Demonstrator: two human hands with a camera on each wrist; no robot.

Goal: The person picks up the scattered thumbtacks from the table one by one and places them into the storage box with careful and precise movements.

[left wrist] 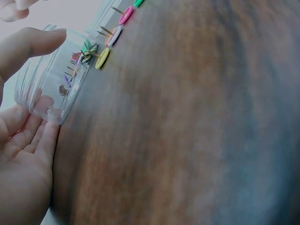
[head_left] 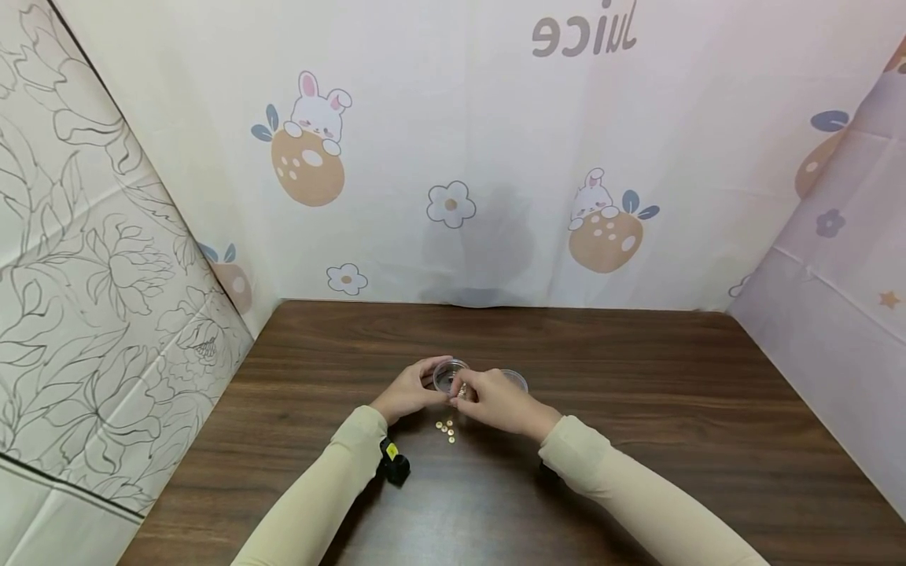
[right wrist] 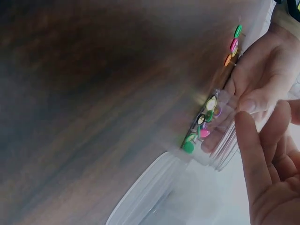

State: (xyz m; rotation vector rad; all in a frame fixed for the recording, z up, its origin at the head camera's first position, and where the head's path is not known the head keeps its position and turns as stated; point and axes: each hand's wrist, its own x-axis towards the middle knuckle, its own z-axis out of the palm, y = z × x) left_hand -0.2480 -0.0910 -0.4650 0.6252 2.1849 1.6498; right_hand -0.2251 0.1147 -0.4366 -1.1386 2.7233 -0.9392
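In the head view my left hand point(head_left: 410, 391) grips a small clear plastic jar point(head_left: 442, 377) from its left side. Thumbtacks point(left wrist: 75, 70) in several colours lie at the bottom of the jar, points showing, in the left wrist view. The left thumb lies against the jar near its rim. My right hand point(head_left: 499, 401) hangs over the jar's mouth, fingers bent, thumb and forefinger close together; whether they pinch a tack cannot be made out. Just in front of the jar, several loose thumbtacks point(head_left: 451, 439) lie on the wooden table.
A second clear round container point(right wrist: 140, 192) stands beside the jar, partly behind my right hand in the head view. A black device with a yellow mark point(head_left: 394, 464) sits at the left wrist. Printed cloth point(head_left: 453, 251) hangs behind the brown table point(head_left: 637, 456).
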